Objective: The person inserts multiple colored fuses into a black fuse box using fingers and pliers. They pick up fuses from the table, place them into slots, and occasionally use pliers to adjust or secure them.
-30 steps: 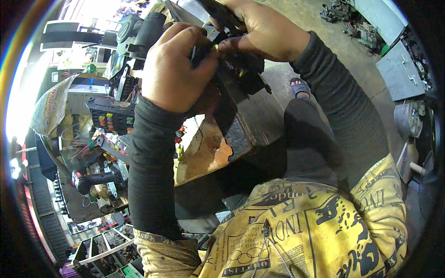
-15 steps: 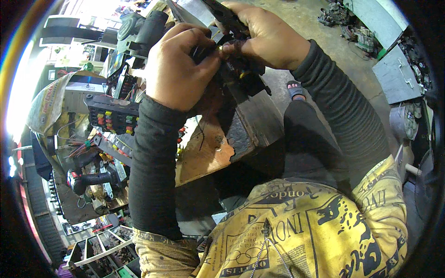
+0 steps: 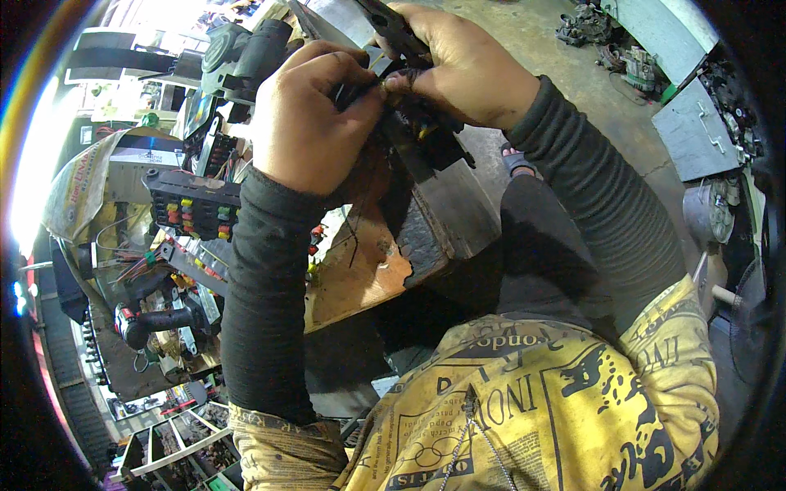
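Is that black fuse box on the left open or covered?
Open: the black fuse box has no lid on, and its rows of coloured fuses show plainly.

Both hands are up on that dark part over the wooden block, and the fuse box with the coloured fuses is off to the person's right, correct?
Not quite. The head view shows the fuse box on the person's left. The left hand and right hand do hold the dark part above the wooden block.

Left hand (image 3: 315, 123) and right hand (image 3: 463, 61) together at top centre, on a small part (image 3: 385, 69); fuse box (image 3: 192, 204) left, wooden block (image 3: 426, 221) below, power drill (image 3: 155, 319) lower left.
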